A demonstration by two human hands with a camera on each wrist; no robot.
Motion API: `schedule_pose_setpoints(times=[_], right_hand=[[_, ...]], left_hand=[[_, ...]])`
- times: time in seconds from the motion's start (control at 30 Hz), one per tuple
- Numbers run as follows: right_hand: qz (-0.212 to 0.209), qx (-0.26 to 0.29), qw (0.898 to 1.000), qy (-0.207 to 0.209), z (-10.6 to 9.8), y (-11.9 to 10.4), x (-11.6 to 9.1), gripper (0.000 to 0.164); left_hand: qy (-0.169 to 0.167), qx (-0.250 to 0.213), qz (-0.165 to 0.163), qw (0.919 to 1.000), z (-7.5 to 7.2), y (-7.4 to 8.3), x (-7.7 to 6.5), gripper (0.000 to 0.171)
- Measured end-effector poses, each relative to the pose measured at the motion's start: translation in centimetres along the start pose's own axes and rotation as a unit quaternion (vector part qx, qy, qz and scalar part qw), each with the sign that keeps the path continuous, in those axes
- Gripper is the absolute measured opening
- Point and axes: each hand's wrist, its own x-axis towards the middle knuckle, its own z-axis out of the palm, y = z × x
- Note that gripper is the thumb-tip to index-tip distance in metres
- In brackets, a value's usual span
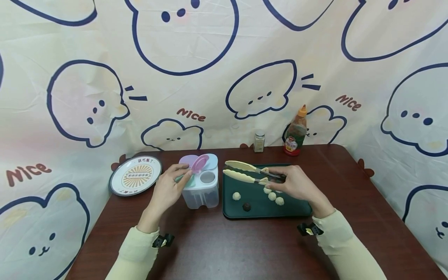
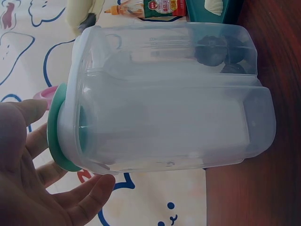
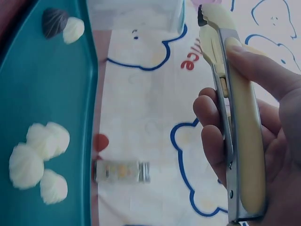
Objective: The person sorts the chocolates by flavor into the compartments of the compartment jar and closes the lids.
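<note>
On the tabletop point(image 1: 217, 241), a green tray point(image 1: 259, 212) carries white pieces point(image 1: 279, 201) and a lone dark piece point(image 1: 246, 206), apparently left to move. At its nine o'clock, a clear box point(image 1: 208, 198) already holds dark pieces point(image 2: 210, 50); the left grip point(image 1: 169, 186), loosely spread, touches its pink lid point(image 1: 200, 163). The right grip point(image 1: 297, 182) clasps tongs point(image 1: 239, 175), seemingly pinching another dark sweet point(image 2: 88, 21).
</note>
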Motion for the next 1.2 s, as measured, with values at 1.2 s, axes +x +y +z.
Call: schedule_pose_setpoints(times=[1.2], right_hand=[[-0.023, -0.016, 0.999, -0.034, 2.4, -3.6, 2.5, 0.053]], left_hand=[[-0.009, -0.004, -0.011, 0.9999, -0.2, 0.1, 0.0, 0.048]])
